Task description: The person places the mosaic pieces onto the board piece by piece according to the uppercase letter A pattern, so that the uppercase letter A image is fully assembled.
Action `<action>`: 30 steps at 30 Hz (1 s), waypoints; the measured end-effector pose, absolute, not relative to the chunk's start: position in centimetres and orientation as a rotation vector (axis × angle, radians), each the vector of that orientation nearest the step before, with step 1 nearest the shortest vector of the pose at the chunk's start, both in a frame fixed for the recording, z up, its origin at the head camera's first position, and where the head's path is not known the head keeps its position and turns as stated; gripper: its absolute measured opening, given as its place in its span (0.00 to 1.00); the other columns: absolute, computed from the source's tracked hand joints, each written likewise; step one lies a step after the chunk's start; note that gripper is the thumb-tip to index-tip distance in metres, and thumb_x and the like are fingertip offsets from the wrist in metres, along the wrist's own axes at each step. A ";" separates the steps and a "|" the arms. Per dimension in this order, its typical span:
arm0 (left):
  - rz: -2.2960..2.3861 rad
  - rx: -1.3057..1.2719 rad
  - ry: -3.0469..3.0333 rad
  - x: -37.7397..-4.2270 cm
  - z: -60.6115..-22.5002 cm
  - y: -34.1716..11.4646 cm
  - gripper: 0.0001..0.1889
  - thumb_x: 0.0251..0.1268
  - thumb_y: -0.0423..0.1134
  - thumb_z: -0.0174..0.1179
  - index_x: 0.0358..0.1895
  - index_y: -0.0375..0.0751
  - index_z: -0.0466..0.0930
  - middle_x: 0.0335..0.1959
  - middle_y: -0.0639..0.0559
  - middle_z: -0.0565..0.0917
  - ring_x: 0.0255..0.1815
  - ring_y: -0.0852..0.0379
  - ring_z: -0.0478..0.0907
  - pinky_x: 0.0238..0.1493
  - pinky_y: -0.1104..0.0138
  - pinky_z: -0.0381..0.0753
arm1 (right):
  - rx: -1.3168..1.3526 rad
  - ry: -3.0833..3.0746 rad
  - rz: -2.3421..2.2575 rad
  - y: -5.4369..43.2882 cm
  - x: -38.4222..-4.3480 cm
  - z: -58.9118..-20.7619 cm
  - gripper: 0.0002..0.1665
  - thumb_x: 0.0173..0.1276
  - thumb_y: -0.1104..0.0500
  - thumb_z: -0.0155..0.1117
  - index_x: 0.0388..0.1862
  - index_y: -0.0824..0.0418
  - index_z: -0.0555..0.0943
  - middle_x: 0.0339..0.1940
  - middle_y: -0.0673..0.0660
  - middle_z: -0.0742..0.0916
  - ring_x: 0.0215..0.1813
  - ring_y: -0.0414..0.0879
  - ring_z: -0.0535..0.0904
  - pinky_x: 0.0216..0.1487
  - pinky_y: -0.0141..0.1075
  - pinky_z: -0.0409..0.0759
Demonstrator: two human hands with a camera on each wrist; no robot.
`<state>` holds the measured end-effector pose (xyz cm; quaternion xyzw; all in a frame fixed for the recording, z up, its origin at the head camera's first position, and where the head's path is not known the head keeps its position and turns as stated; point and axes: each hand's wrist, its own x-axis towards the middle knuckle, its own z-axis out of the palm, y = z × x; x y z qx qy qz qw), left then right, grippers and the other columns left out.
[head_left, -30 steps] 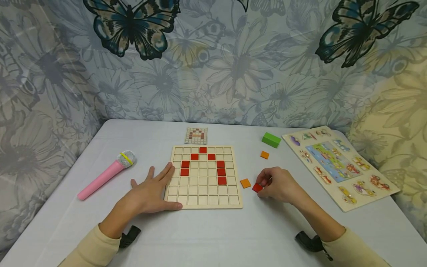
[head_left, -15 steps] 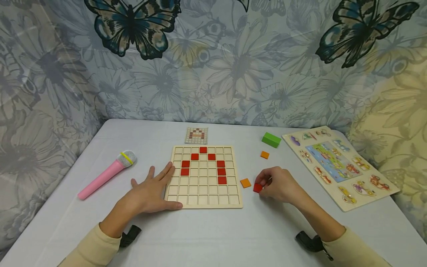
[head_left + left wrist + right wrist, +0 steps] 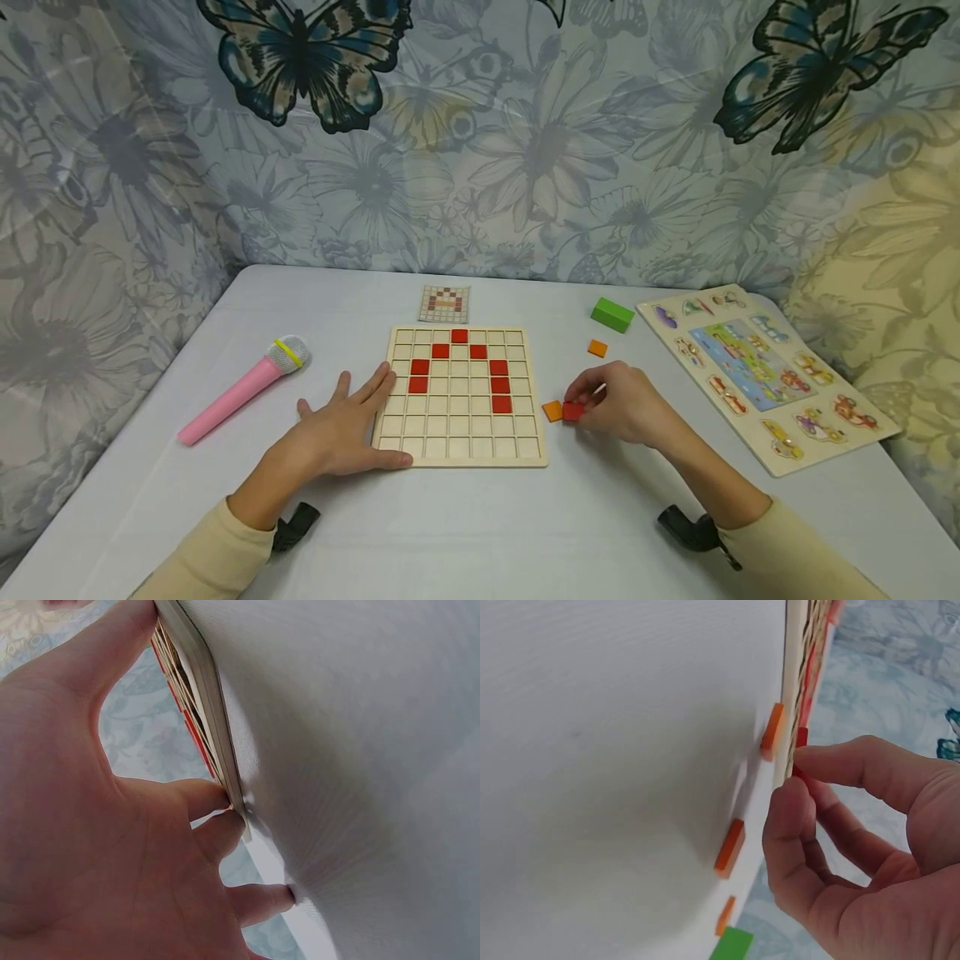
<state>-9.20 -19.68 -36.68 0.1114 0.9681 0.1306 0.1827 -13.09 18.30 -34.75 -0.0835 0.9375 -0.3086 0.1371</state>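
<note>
My right hand (image 3: 621, 406) pinches a small red square tile (image 3: 573, 412) between thumb and fingertips, just right of the wooden grid board (image 3: 459, 455). In the right wrist view, the red tile (image 3: 802, 738) is lifted off the white tabletop. An orange tile (image 3: 552, 412) lies beside the board, partly behind the red one in the head view. My left hand (image 3: 337, 432) lies spread, with fingertips against the board's left edge and the thumb at its near edge. Several red tiles (image 3: 499, 385) sit in the board's squares, forming a peaked shape.
A small pattern card (image 3: 444, 305) lies behind the board. Another orange tile (image 3: 597, 348) and a green block (image 3: 612, 315) are at the back right. A picture puzzle board (image 3: 767, 379) covers the right side. A pink microphone (image 3: 232, 401) lies at the left.
My right hand has raised the red tile off the table and shifted slightly left and away from me, towards the board. The left hand stays in place.
</note>
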 end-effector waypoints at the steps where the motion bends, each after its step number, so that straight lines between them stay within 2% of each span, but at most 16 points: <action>1: 0.368 0.316 2.731 -9.2 -36.7 -19.7 0.66 0.52 0.77 0.67 0.87 0.50 0.42 0.89 0.55 0.42 0.84 0.23 0.42 0.58 0.13 0.49 | -0.243 2.712 -0.900 18.1 -13.2 -34.7 0.12 0.53 0.69 0.76 0.36 0.57 0.90 0.32 0.54 0.85 0.36 0.48 0.79 0.36 0.38 0.79; 8: 0.371 0.309 2.727 -9.3 -36.7 -19.7 0.66 0.52 0.77 0.67 0.87 0.51 0.42 0.89 0.55 0.42 0.84 0.24 0.42 0.59 0.13 0.49 | -0.274 2.698 -0.959 16.6 -13.8 -34.6 0.14 0.49 0.70 0.73 0.35 0.57 0.90 0.30 0.52 0.85 0.32 0.46 0.79 0.32 0.38 0.79; 15: 0.386 0.305 2.726 -9.3 -36.7 -19.8 0.66 0.52 0.77 0.67 0.87 0.51 0.42 0.89 0.55 0.42 0.84 0.23 0.41 0.59 0.13 0.48 | -0.269 2.628 -1.037 14.7 -14.6 -34.6 0.13 0.54 0.71 0.74 0.37 0.59 0.90 0.32 0.55 0.85 0.33 0.46 0.79 0.31 0.36 0.80; 26: 0.390 0.303 2.730 -9.3 -36.7 -19.7 0.65 0.52 0.76 0.68 0.87 0.50 0.43 0.89 0.55 0.43 0.84 0.23 0.42 0.58 0.13 0.48 | -0.344 2.596 -1.060 12.0 -15.4 -34.6 0.13 0.53 0.69 0.79 0.37 0.58 0.90 0.33 0.54 0.87 0.34 0.46 0.80 0.33 0.36 0.80; 30: 0.392 0.306 2.732 -9.3 -36.7 -19.7 0.65 0.52 0.76 0.68 0.87 0.50 0.44 0.89 0.55 0.43 0.84 0.23 0.42 0.58 0.13 0.48 | -0.341 2.576 -1.061 10.9 -15.6 -34.6 0.14 0.52 0.71 0.75 0.37 0.57 0.90 0.34 0.53 0.88 0.36 0.46 0.81 0.34 0.37 0.80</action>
